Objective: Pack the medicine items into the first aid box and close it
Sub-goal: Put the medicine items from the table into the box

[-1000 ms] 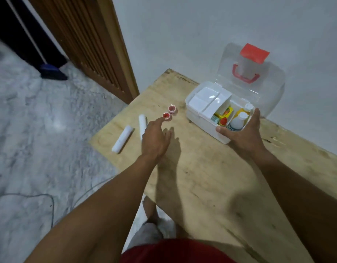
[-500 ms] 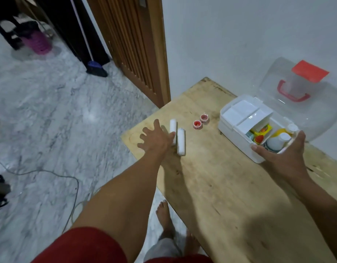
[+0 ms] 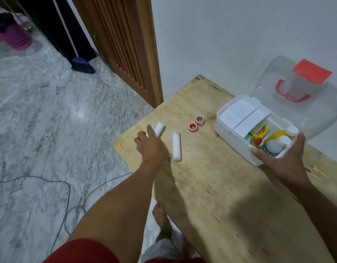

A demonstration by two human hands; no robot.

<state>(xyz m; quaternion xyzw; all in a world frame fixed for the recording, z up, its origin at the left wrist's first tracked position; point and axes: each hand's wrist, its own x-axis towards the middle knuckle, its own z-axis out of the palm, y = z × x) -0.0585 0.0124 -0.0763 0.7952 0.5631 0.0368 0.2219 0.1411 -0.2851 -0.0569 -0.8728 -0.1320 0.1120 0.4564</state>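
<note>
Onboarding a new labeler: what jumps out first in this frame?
The open first aid box at the table's right, its clear lid with red handle tipped back against the wall, the right hand holding its near corner. Then the left hand reaching over one white roll at the table's left edge, a second roll beside it and two small red caps further back.

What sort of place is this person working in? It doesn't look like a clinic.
Most likely a room in a home, not a clinic. A bare plywood table stands against a plain white wall, next to a wooden slatted door, with a marble-patterned floor and a broom leaning nearby.
</note>
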